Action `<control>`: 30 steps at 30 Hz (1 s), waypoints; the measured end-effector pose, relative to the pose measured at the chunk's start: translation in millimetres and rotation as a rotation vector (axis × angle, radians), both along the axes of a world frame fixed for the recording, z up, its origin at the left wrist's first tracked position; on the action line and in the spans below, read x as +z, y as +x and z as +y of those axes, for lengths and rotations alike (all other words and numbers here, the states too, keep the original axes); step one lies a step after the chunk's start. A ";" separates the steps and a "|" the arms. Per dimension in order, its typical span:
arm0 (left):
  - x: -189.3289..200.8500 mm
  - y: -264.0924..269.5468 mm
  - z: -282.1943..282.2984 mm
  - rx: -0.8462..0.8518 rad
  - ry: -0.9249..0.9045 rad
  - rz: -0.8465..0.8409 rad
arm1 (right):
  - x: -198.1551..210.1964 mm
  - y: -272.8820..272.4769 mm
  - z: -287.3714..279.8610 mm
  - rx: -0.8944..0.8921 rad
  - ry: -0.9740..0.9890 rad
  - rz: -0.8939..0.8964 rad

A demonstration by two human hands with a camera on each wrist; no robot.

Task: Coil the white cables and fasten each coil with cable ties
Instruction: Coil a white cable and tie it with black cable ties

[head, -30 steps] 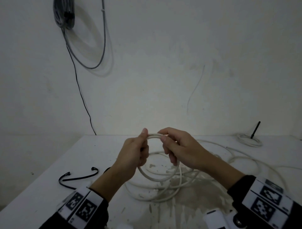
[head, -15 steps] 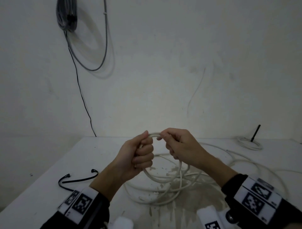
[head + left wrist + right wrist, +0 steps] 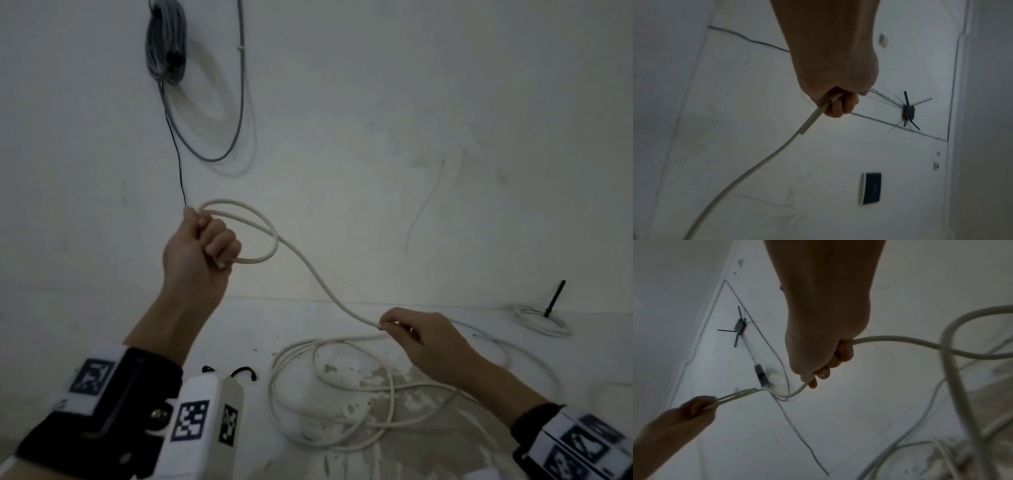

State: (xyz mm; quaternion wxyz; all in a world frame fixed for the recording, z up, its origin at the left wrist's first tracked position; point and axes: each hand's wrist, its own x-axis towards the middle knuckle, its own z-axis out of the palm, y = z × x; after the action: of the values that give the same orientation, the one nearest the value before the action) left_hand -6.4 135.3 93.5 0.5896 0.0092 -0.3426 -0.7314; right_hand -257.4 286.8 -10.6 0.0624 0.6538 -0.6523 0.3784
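Observation:
My left hand (image 3: 202, 240) is raised in front of the wall and grips a small loop of the white cable (image 3: 310, 265) in its fist. From the loop the cable slopes down and right to my right hand (image 3: 399, 325), which pinches it just above the table. The left wrist view shows the cable (image 3: 777, 152) leaving the left hand (image 3: 835, 105). In the right wrist view the right hand (image 3: 824, 366) is curled round the cable (image 3: 900, 340). The remaining cable lies in loose loops (image 3: 342, 411) on the white table (image 3: 239, 329).
A black cable tie (image 3: 243, 371) lies on the table by my left wrist. A second small white coil (image 3: 543, 320) with a black stick (image 3: 555, 298) sits at the back right. A grey cable bundle (image 3: 166, 44) hangs on the wall.
My hands were together at the loop low over the table. Now the left hand has risen up and left with the loop, and the right hand has slid down the cable to the right.

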 end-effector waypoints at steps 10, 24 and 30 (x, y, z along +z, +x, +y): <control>-53.9 -36.4 22.2 0.457 -0.703 -0.649 | 55.8 52.0 -2.5 0.271 -0.271 0.412; -60.5 -36.2 47.7 -0.640 -0.442 -0.799 | 53.6 41.6 -16.9 0.073 -0.288 0.295; -58.0 -37.0 38.8 -1.222 -0.115 -0.214 | 59.8 59.8 -9.8 0.359 0.173 -0.557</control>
State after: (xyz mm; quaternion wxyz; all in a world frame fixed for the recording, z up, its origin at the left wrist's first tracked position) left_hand -43.4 174.2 35.5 0.0265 -0.1473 -0.3818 -0.9120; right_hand -197.5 277.1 49.2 -0.2415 0.6328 -0.5485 0.4903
